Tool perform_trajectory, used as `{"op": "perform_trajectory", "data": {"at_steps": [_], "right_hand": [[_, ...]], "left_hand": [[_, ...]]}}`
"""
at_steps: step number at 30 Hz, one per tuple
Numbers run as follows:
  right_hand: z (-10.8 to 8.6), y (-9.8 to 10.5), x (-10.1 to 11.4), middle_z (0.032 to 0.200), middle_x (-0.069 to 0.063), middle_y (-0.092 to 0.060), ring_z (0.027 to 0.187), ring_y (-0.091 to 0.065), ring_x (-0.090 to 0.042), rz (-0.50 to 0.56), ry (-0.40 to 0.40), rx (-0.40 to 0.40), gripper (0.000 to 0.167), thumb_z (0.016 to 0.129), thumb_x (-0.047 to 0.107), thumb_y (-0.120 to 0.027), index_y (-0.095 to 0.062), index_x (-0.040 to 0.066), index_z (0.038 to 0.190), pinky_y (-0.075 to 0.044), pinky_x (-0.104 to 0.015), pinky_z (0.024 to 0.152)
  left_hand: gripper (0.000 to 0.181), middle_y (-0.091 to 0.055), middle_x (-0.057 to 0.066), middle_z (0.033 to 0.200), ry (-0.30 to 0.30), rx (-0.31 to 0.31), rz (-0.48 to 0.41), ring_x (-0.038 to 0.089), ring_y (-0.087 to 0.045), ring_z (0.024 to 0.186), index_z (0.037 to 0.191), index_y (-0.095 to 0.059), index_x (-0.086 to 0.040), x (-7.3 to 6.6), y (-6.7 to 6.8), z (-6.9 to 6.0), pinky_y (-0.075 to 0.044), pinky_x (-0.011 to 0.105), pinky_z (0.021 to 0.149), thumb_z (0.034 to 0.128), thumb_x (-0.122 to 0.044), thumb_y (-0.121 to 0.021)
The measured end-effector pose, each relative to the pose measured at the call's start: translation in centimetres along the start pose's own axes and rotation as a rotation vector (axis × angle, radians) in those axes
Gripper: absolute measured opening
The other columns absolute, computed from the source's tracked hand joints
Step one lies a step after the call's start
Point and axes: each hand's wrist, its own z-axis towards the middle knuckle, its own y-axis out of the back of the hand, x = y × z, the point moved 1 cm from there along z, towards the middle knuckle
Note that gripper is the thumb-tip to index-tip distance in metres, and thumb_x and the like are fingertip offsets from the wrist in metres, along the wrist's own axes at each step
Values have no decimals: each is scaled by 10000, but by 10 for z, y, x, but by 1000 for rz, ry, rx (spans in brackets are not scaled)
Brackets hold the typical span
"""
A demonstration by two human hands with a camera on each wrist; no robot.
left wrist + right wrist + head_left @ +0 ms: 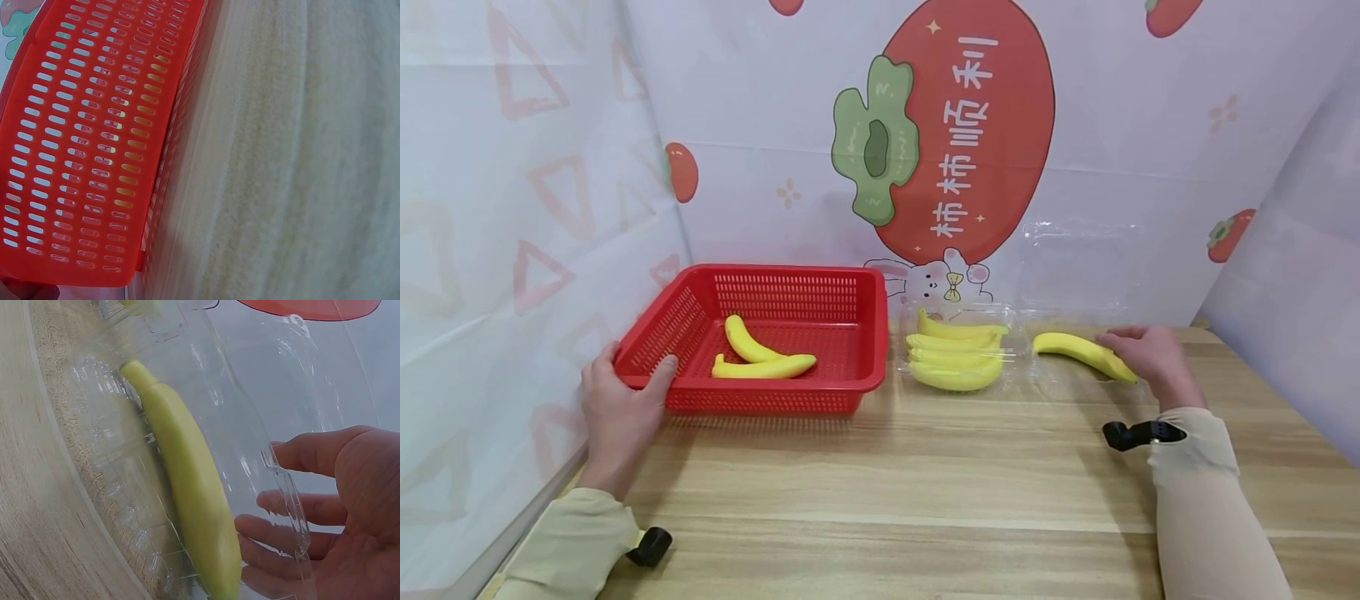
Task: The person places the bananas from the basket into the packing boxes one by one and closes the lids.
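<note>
Near the left edge of the tabletop (895, 500), the left hand (620, 408) grips the corner of a red basket (835, 386), its fingers partly hidden, while near the back right corner the right hand (1150, 362), fingers loosely spread, sits beside a yellow banana (1078, 350) in a clear box (1048, 368) whose glare obscures any contact. "柿柿顺利" reads along the red persimmon (1007, 158) printed on the backdrop (760, 100). The tabletop stretches between both forearms, its near edge cut off.
</note>
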Motion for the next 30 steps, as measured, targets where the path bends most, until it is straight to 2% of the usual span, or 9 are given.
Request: {"op": "perform_trajectory", "data": {"at_steps": [9, 12, 14, 16, 18, 20, 22, 26, 30], "right_hand": [[-2, 3, 8, 1637, -357, -364, 1488, -360, -540, 127, 55, -103, 763, 1072, 535, -489, -457, -47, 1565, -376, -674, 1154], [-4, 5, 13, 1588, -302, -451, 1448, -411, -481, 171, 69, -145, 773, 1056, 561, -508, -477, -24, 1560, -404, -629, 1129], [-6, 7, 18, 1471, -186, -561, 1393, -462, -417, 186, 73, -176, 769, 1045, 575, -525, -499, -3, 1552, -432, -581, 1106], [-7, 9, 22, 1261, 1, -645, 1311, -515, -328, 192, 78, -210, 753, 1033, 580, -552, -533, 17, 1533, -466, -502, 1052], [-10, 11, 27, 1069, 183, -617, 1269, -529, -262, 196, 86, -233, 732, 1026, 573, -574, -557, 33, 1519, -480, -415, 995], [-12, 12, 32, 950, 298, -547, 1266, -532, -246, 198, 93, -247, 723, 1019, 573, -593, -574, 43, 1510, -469, -344, 942], [-14, 12, 36, 947, 319, -534, 1303, -522, -272, 199, 103, -251, 717, 1018, 569, -599, -577, 48, 1509, -450, -315, 918], [-18, 12, 41, 1065, 235, -559, 1340, -498, -301, 198, 113, -267, 717, 1019, 571, -598, -575, 52, 1513, -442, -327, 925], [-19, 12, 43, 1101, 198, -570, 1213, -523, -187, 189, 118, -278, 706, 1016, 572, -607, -589, 61, 1502, -447, -299, 890]], "left_hand": [[901, -331, 259, 1624, 0, 2, 2, 420, -386, 1433, 1695, -178, -52, -1, 1, 0, -459, 635, 1141, 1021, -468, -608], [902, -326, 259, 1626, 0, 6, 3, 422, -385, 1436, 1696, -172, -52, -1, 1, 0, -468, 644, 1138, 1023, -467, -606], [899, -324, 261, 1627, -2, 7, 4, 424, -384, 1437, 1696, -168, -52, -1, 1, 1, -471, 650, 1136, 1026, -462, -604], [895, -326, 263, 1626, -4, 6, 5, 425, -385, 1436, 1696, -170, -51, -1, 0, 1, -472, 650, 1135, 1027, -458, -604], [894, -324, 264, 1628, -4, 5, 6, 427, -383, 1437, 1696, -169, -51, -1, 0, 1, -473, 652, 1134, 1028, -457, -603], [893, -328, 260, 1628, -1, 0, 4, 424, -385, 1434, 1696, -174, -54, -1, 1, 1, -469, 646, 1135, 1025, -456, -605], [891, -327, 265, 1628, -5, -2, 3, 429, -381, 1435, 1695, -175, -49, -1, 1, 0, -462, 646, 1137, 1026, -450, -606], [886, -324, 278, 1625, -17, -1, 4, 444, -372, 1437, 1690, -180, -35, -1, 1, -1, -450, 655, 1139, 1027, -439, -607], [887, -322, 279, 1622, -18, -3, -2, 444, -370, 1438, 1689, -182, -35, -1, 1, -1, -444, 652, 1142, 1025, -437, -610]]}}
